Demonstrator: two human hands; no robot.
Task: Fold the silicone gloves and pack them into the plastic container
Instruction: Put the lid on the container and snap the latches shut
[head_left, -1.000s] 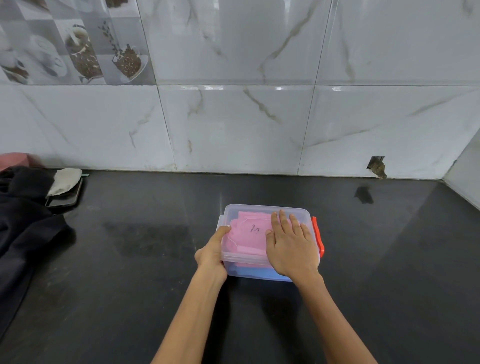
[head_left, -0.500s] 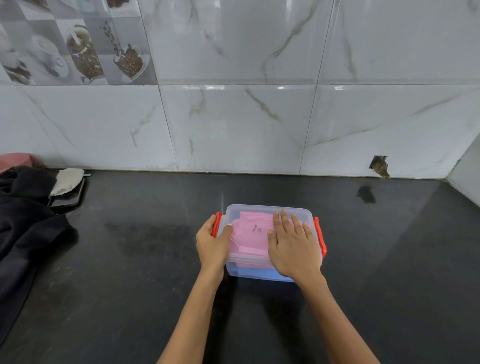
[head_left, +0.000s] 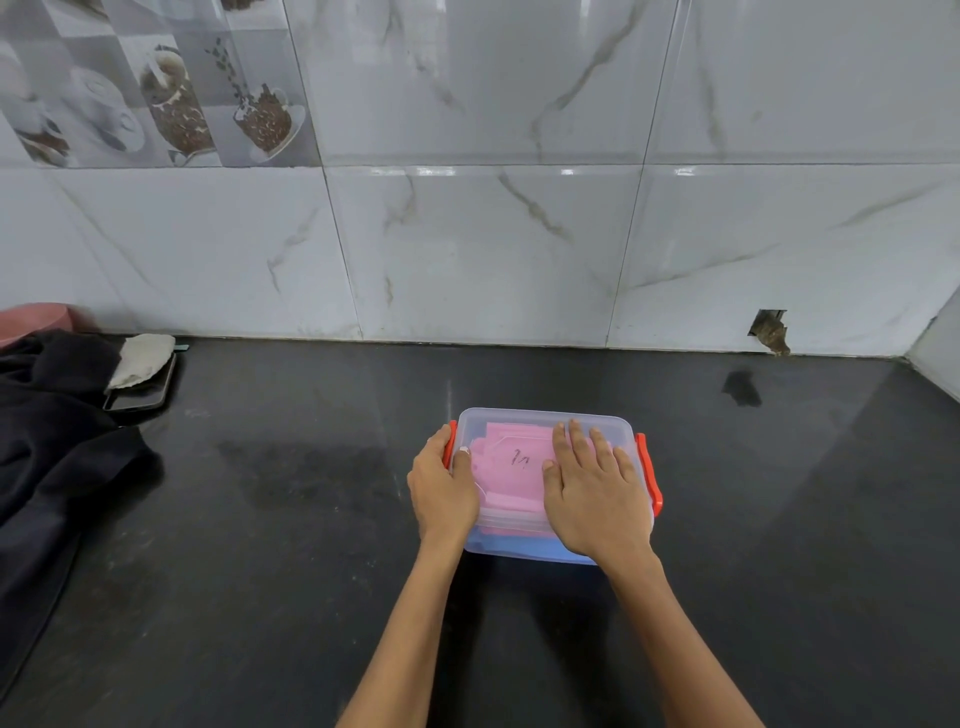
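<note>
Head view, low centre of the frame: the left hand (head_left: 442, 491) has swung the left red clip (head_left: 451, 446) up against the box (head_left: 540, 551) and grips it, the right hand (head_left: 592, 501) lies flat on the lid (head_left: 540, 423) over the pink gloves (head_left: 511, 470), so packing looks nearly finished.

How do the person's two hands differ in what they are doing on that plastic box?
The right hand lies flat on top of the lid, fingers straight and spread, pressing down. The left hand sits at the side of the container instead, fingers wrapped over the left red clip with the thumb resting on the lid's edge. The right red clip shows beside the right hand, untouched. Both hands touch the same closed box, with pink gloves visible inside.
</note>
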